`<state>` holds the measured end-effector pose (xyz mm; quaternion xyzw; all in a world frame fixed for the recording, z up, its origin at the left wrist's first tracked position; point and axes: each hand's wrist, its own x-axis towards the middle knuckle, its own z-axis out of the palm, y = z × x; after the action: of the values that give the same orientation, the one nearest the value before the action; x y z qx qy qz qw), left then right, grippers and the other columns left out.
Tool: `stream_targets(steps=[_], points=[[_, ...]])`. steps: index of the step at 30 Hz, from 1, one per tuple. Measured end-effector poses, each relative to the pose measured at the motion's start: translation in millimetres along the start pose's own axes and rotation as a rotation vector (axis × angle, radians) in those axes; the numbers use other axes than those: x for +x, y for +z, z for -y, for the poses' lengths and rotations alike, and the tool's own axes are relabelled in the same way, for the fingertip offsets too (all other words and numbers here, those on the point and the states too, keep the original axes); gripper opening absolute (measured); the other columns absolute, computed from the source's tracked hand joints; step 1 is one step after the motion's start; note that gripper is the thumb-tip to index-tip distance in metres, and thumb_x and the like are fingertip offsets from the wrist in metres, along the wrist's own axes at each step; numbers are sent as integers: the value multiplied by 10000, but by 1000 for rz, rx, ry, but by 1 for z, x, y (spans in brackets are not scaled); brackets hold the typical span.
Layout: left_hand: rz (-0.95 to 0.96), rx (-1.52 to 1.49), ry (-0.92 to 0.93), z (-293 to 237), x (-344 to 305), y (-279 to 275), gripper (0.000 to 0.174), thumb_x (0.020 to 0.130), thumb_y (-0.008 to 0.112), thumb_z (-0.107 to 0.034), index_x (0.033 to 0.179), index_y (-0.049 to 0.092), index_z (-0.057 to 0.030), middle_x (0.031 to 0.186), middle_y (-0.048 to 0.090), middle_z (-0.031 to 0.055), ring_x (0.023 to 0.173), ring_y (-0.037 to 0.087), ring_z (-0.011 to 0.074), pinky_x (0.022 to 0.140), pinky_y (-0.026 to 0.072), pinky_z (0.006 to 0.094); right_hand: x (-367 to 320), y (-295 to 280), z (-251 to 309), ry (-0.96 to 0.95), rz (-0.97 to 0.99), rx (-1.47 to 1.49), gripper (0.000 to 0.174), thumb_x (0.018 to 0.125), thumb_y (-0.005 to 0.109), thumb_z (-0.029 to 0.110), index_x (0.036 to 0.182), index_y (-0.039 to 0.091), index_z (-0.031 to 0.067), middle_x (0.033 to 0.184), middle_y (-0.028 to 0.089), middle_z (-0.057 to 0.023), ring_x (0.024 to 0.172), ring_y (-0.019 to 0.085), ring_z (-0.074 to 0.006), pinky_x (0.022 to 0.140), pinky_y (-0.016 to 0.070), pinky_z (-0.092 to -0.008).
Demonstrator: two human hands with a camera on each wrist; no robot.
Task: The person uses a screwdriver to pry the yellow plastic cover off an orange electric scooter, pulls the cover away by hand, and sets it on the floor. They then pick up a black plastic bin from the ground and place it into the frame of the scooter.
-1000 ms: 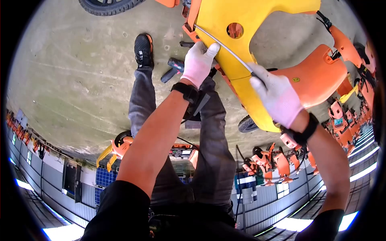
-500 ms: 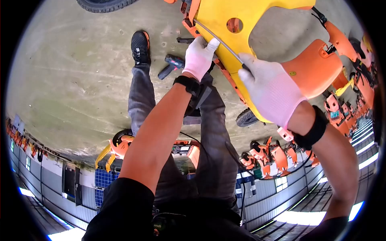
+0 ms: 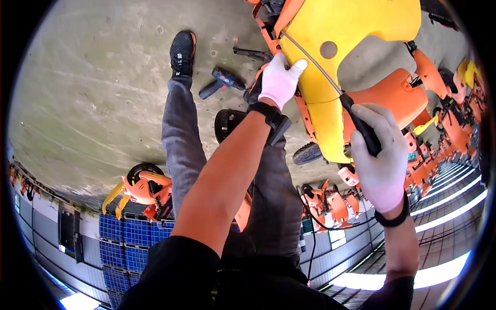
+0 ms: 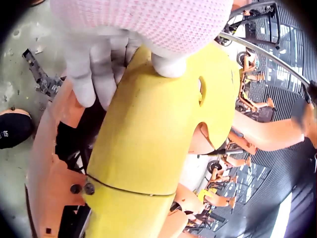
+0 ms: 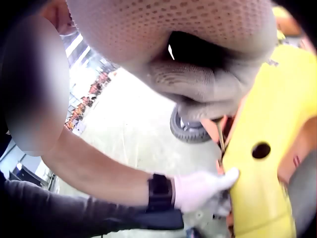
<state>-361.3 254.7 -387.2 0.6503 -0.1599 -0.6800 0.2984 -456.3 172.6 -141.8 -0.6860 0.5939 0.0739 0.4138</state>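
A yellow body panel [image 3: 356,20] with a round hole is joined to orange parts of a scooter-like vehicle. My gloved left hand [image 3: 280,82] grips the panel's side edge. In the left wrist view its thumb [image 4: 168,67] presses the yellow face, while the fingers [image 4: 101,69] curl into the gap beside the orange frame [image 4: 62,183]. With my gloved right hand [image 3: 382,155] I hold a long screwdriver [image 3: 366,126] by its black handle. The metal shaft slants across the panel, its tip at the seam beside the orange trim near the top. In the right wrist view the handle is mostly behind my fingers.
A cordless drill [image 3: 221,81] lies on the concrete floor left of my left hand, below a dark bracket-like part [image 3: 252,53]. An orange seat [image 3: 395,93] is right of the panel. Rows of orange vehicles [image 3: 336,206] and blue crates [image 3: 137,232] stand farther off.
My right hand has drawn back down and right, and the black handle now shows in its fingers. My left hand stays on the panel's edge. The head view has shifted.
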Motion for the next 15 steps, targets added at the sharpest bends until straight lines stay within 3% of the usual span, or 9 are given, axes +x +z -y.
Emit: stream_targets(steps=[1,2,4,6,8,9,11,15], points=[[-16,13,-7,-2,-3,2,416,843,746,-265,1045,564,49,962,680,197,892,662,309,792,506,367,5,-2,9,32,-2,-22,335,770,590,-86,1089,638,4,1043,629,-154,866,656,-279,797,517,-314],[-21,78,16,-1,-9,5,435,830,753,-242,1074,533,43,984,673,210,914,661,329,805,509,378,9,-4,19,72,-6,-45,290,769,600,-80,1040,655,7,1022,634,-146,851,660,-281,785,522,-320],[10,103,-64,-3,-8,6,446,811,768,-239,1059,519,36,989,669,218,927,659,349,806,515,389,24,-9,34,73,-8,-86,254,774,614,-66,1006,669,21,987,650,-126,827,665,-288,744,528,-325],[-2,96,-78,-12,-11,6,437,808,770,-237,1043,522,35,975,671,217,922,660,355,798,518,391,38,-17,48,-32,91,-330,175,827,606,-24,994,658,-28,994,644,-124,748,630,-184,720,511,-286],[-21,92,-81,1,-7,12,428,804,772,-236,1027,524,33,960,672,216,917,661,361,791,520,394,60,-28,68,-57,101,-351,178,826,604,-14,993,663,-26,989,648,-130,754,635,-194,722,514,-294],[-34,-79,-98,35,3,23,427,802,772,-237,1025,527,33,952,674,218,913,660,369,785,522,400,74,-33,79,-99,132,-386,181,825,602,-4,992,668,-23,985,652,-135,760,640,-204,725,516,-303],[-77,38,-59,-12,-18,10,426,796,769,-247,1031,539,25,940,680,221,918,657,382,793,523,420,106,-37,106,-218,237,-479,189,823,597,16,990,678,-19,977,661,-147,772,650,-223,730,520,-321],[-157,19,98,0,-4,23,423,785,759,-265,1021,544,13,974,674,248,952,641,418,806,517,451,170,-24,163,-495,456,-721,211,819,589,56,986,699,-9,959,679,-169,797,669,-262,741,529,-356]])
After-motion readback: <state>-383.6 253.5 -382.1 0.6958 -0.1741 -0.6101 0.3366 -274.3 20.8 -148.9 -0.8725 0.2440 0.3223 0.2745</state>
